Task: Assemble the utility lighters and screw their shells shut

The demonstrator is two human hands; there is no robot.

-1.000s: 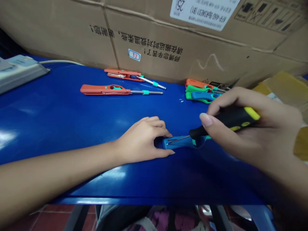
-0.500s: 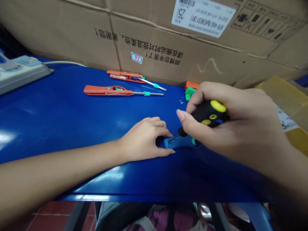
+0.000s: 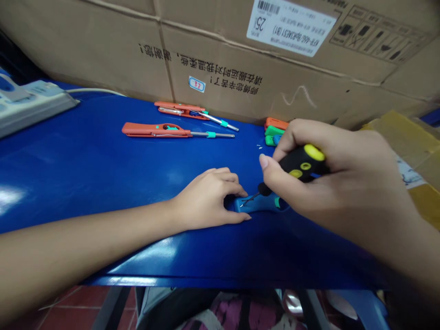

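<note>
The left hand (image 3: 209, 199) pinches the left end of a blue utility lighter (image 3: 256, 206) on the near middle of the blue table (image 3: 144, 169); the right hand (image 3: 347, 178) clasps a black-and-yellow screwdriver (image 3: 292, 161), tip at that end. Far left, an orange lighter casing (image 3: 182, 107) contains a silvery part. The cardboard box (image 3: 103, 41) behind hides its contents.

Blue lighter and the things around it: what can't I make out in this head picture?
All in the head view:
Blue lighter: right end, hidden behind the right hand.
Screwdriver: part of the handle, covered by that hand; exact tip contact, too small to tell.
Grouped lighters: right portions, behind that hand.
Pale slivers: too small to identify.
Pale block: cut off by the left edge.
</note>
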